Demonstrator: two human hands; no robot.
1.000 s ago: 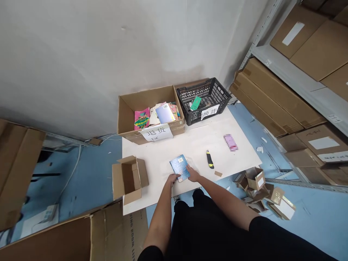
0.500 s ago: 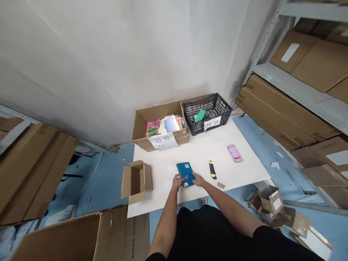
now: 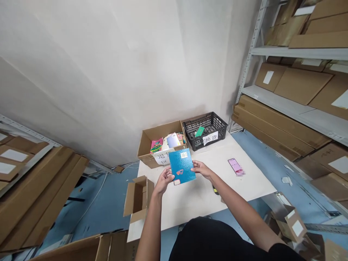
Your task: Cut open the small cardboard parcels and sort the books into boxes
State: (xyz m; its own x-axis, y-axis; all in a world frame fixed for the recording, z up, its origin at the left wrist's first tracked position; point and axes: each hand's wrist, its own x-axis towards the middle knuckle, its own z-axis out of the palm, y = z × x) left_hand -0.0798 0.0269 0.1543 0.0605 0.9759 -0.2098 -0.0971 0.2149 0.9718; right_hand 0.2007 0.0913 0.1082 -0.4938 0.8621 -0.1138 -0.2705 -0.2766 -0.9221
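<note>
A blue book [image 3: 181,164] with a white barcode label is held up above the white table [image 3: 190,203], its cover facing me. My left hand [image 3: 164,179] grips its lower left edge, thumb in front. On its right edge, my right hand [image 3: 200,169] is closed with the thumb on the cover. Behind the book stands a cardboard box [image 3: 144,143] of books with a handwritten paper on its front. Right of that box is a black plastic crate [image 3: 194,145] with a green item [image 3: 199,131] inside. A utility knife [image 3: 215,190] lies partly hidden by my right forearm.
A small open carton [image 3: 148,192] stands at the table's left edge, and a pink phone [image 3: 234,166] lies on the right. Shelves with cardboard boxes [image 3: 301,81] rise at the right. A large open box [image 3: 78,250] is at the lower left; small cartons [image 3: 292,221] lie at the lower right.
Both hands have lifted the blue book off the table and tilted it up toward me. My view has tipped upward, and my right forearm now covers part of the utility knife.
</note>
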